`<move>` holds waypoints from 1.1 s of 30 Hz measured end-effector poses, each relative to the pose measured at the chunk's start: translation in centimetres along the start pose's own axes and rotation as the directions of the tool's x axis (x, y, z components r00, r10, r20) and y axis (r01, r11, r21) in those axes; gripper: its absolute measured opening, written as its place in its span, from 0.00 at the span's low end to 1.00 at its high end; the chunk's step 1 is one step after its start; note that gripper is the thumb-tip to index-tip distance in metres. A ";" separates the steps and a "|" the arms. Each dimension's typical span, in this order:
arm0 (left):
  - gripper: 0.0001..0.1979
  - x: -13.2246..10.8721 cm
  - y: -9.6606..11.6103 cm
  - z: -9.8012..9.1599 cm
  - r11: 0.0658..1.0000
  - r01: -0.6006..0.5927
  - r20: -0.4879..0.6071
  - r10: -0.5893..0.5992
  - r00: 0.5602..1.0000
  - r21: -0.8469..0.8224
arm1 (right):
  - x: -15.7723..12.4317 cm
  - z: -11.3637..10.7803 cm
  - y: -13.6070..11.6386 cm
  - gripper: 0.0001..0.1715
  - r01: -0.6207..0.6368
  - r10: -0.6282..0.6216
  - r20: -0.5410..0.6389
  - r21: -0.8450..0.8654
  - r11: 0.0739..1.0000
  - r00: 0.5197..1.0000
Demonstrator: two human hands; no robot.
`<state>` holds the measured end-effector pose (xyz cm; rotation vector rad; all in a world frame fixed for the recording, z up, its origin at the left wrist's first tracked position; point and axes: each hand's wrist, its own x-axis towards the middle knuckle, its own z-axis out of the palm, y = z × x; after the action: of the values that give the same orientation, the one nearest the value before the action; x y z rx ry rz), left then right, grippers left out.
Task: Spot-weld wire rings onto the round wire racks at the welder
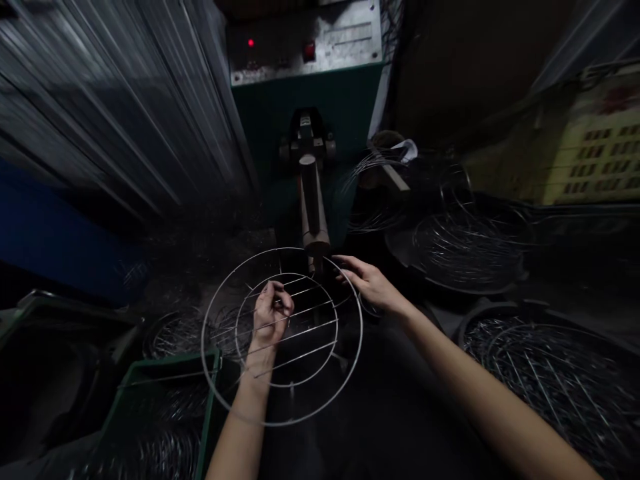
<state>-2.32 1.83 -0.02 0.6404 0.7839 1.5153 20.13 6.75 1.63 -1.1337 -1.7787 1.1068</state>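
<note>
A round wire rack point(361, 347), made of an outer ring, an inner ring and several parallel bars, lies under the rod-shaped head point(315, 220) of a machine. My right hand point(367, 280) is at the rack's right far edge, thumb and fingers around the outer wire. My left hand point(273, 310) is within the inner ring's outline, fingertips curled together in a pinch; what they hold is too small to make out. Bars of the rack cross close to the left wrist, and I cannot tell whether they pass above or below it. The rack's far edge reaches the head's tip.
The green machine point(265, 107) has a panel with a red light. Wire pieces fill a green crate point(214, 373) at lower left and round tubs point(470, 320) at right. Loose wire coils point(370, 173) lie beside the machine. A yellow crate point(565, 160) stands at far right.
</note>
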 end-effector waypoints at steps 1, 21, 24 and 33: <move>0.13 0.1 0.2 0.0 1.000 0.003 0.017 -0.002 1.000 -0.027 | 0.4 0.4 -0.3 0.24 0.024 -0.024 -0.001 0.014 1.000 1.000; 0.15 0.8 0.0 2.0 0.996 0.092 0.219 -0.091 0.971 0.005 | 1.2 2.1 -0.2 0.14 0.034 -0.012 -0.225 0.095 0.995 0.974; 0.15 0.6 -0.2 2.2 0.998 0.065 0.206 -0.058 0.977 -0.026 | 1.3 2.1 -0.7 0.12 0.083 -0.089 -0.233 -0.036 0.996 0.968; 0.15 1.0 -0.5 2.0 0.996 0.065 0.156 -0.055 0.986 -0.062 | 1.8 2.0 -1.2 0.10 0.097 -0.137 -0.222 -0.182 0.979 0.965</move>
<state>-0.54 3.02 0.74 0.6699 0.6265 1.4127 17.37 7.60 2.23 -1.1890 -1.7525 0.7302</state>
